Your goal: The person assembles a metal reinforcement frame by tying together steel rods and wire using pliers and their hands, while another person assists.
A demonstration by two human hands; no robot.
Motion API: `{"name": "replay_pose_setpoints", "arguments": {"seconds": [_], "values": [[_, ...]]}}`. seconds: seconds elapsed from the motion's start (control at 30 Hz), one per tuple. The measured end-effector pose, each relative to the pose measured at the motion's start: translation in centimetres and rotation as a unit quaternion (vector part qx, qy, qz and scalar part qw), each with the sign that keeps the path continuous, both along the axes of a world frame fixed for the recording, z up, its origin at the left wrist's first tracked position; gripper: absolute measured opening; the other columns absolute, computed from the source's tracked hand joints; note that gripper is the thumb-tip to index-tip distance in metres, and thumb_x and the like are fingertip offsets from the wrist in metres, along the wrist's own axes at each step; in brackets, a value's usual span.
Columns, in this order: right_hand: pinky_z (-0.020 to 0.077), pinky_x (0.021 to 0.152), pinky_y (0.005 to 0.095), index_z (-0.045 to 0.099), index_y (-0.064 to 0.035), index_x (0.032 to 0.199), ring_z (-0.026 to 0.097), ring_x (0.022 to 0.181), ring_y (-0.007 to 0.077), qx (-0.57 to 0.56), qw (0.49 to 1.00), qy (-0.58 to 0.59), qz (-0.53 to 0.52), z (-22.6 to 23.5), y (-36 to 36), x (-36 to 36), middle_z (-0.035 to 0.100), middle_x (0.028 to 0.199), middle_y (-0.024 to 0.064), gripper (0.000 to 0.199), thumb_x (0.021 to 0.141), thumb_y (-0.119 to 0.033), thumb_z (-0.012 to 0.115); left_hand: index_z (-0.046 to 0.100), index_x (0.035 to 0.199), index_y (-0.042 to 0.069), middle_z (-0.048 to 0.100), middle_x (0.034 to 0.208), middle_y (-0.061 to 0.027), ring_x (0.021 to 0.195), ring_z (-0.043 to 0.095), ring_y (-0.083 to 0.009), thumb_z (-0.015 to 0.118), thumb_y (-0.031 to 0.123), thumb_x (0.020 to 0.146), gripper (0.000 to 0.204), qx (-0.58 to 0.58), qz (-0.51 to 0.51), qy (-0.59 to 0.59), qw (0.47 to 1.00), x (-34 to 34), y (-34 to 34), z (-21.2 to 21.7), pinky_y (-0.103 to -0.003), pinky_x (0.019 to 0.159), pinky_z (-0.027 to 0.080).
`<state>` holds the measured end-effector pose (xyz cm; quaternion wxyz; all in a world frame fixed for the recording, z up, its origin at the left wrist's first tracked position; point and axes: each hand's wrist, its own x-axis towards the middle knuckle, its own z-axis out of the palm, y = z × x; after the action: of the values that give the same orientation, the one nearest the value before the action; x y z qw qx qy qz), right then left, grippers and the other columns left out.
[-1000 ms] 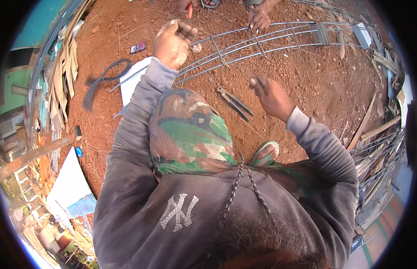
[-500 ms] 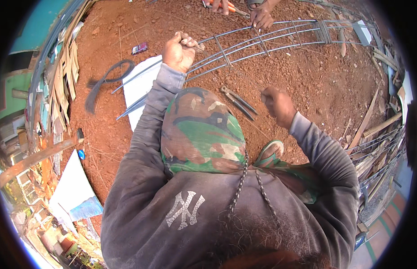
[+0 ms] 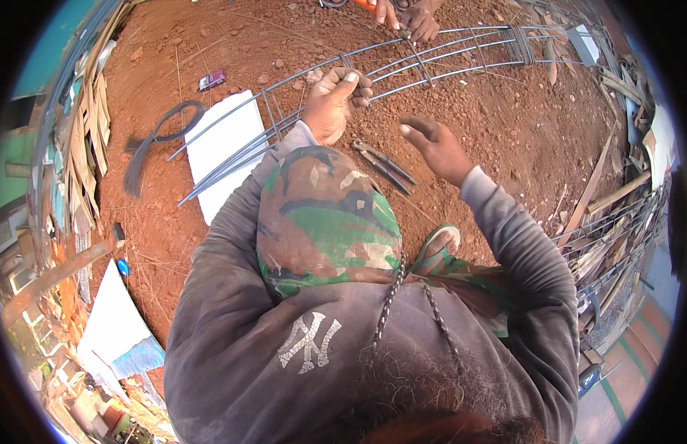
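My left hand (image 3: 332, 103) is closed, its thumb pressed toward curled fingers, over a long steel rebar cage (image 3: 451, 53). It sits at one of the cage's thin cross stirrups (image 3: 275, 115), hiding part of another; what it pinches cannot be made out. My right hand (image 3: 441, 150) hovers over the soil with thumb and fingers apart, holding nothing visible. Between my hands and my knee, metal pincers (image 3: 386, 166) lie on the ground. At the top, another person's hands (image 3: 417, 21) work at the cage with an orange-handled tool (image 3: 367, 6).
A looped bundle of dark tie wire (image 3: 155, 140) lies on red soil, left of a white sheet (image 3: 224, 122) under the bar ends. A small purple pack (image 3: 211, 80) lies beyond. Wood scraps (image 3: 92, 140) line the left; more bars and planks (image 3: 610, 222) edge the right.
My left hand has moved right along the cage to a stirrup, uncovering another stirrup nearer the sheet. My right hand's fingers have opened out. The other person's hands have come closer together.
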<state>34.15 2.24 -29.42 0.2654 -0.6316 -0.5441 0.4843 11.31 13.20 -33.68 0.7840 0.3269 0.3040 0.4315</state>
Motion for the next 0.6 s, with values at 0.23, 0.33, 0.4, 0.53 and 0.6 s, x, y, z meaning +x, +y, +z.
{"name": "replay_pose_setpoints", "arguments": {"seconds": [0.23,0.33,0.4,0.53,0.6], "values": [[0.0536,0.074,0.0347,0.075,0.0014,0.116,0.068,0.076,0.0174,0.033,0.985,0.036,-0.167,-3.2,2.2,-5.7,0.076,0.088,0.0092,0.027,0.102,-0.02,0.065,0.058,0.117,0.003,0.069,0.113,-0.014,0.102,0.071,-0.0236,0.056,0.012,0.108,0.013,0.01,0.001,0.018,1.0,1.5,0.1,-0.9,-0.034,0.083,0.06],[0.0512,0.066,0.0322,0.074,0.0021,0.117,0.063,0.069,0.0137,0.032,0.99,0.061,-0.123,-4.4,1.2,-5.6,0.072,0.081,0.0041,0.024,0.102,-0.014,0.064,0.06,0.115,0.002,0.071,0.106,-0.0117,0.1,0.071,-0.0219,0.059,0.012,0.107,0.013,0.015,-0.011,0.09,0.996,-0.1,0.0,-2.0,-0.033,0.083,0.06],[0.0507,0.064,0.0319,0.073,0.0023,0.119,0.063,0.068,0.0134,-0.009,0.984,0.139,-0.11,-4.0,1.2,-5.4,0.071,0.079,0.0028,0.025,0.103,-0.014,0.063,0.064,0.111,0.002,0.074,0.101,-0.0091,0.092,0.072,-0.0183,0.063,0.015,0.105,0.014,0.001,-0.004,0.183,0.983,-0.9,-0.2,-2.2,-0.03,0.078,0.057],[0.0368,0.056,0.0231,0.071,-0.0015,0.123,0.05,0.06,0.0072,-0.176,0.917,0.317,-0.166,-3.0,0.8,-4.0,0.065,0.075,0.0014,0.028,0.102,-0.017,0.064,0.069,0.105,0.0,0.076,0.092,-0.0113,0.082,0.073,-0.0195,0.071,0.021,0.097,0.022,0.148,0.012,0.327,0.933,-1.2,0.4,-3.1,-0.036,0.071,0.057],[0.0372,0.056,0.0232,0.071,-0.0005,0.122,0.05,0.06,0.0075,-0.185,0.926,0.286,-0.164,-3.0,-0.2,-2.8,0.065,0.074,0.0012,0.028,0.101,-0.017,0.065,0.076,0.103,0.002,0.077,0.091,-0.0171,0.085,0.075,-0.0274,0.072,0.027,0.093,0.027,0.21,-0.09,0.478,0.848,-1.1,0.3,-2.4,-0.041,0.077,0.056]]}}
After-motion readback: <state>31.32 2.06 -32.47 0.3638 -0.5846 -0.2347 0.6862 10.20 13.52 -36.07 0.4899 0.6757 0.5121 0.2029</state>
